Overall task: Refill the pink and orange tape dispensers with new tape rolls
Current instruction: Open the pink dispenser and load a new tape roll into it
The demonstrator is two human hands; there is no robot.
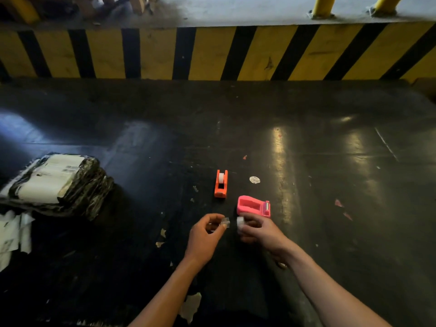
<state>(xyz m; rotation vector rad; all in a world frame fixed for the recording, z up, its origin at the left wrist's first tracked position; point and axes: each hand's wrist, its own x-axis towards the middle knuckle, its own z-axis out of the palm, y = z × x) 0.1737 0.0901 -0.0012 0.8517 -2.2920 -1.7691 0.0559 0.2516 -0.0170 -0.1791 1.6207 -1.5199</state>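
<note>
Orange dispenser (221,184) parked a bit further back on the dark table (330,149), already loaded by the look of it, white roll sitting in the cradle, so probably shoved out of the way on purpose. Pink dispenser (253,205) lying right in front of the hands with the cavity open and empty, cutter end pointing right, kept close presumably because next up for a roll. Right hand (258,228) pinched around a white tape roll (240,223), just beside the near edge of the pink body, not inside yet. Left hand (204,232) closed on a small clear piece (226,221), looks like the plastic hub or core for the roll, though too small and blurry to swear to it. Hands close together but not touching, small gap between roll and clear bit, lined up as if about to press one into the other before dropping the lot into the pink cradle. Off to the left, stack of black-wrapped parcels (59,182) with white labels, well apart from everything, no part in this. Small round white sticker-ish thing (254,179) right of the orange one, no idea what.
</note>
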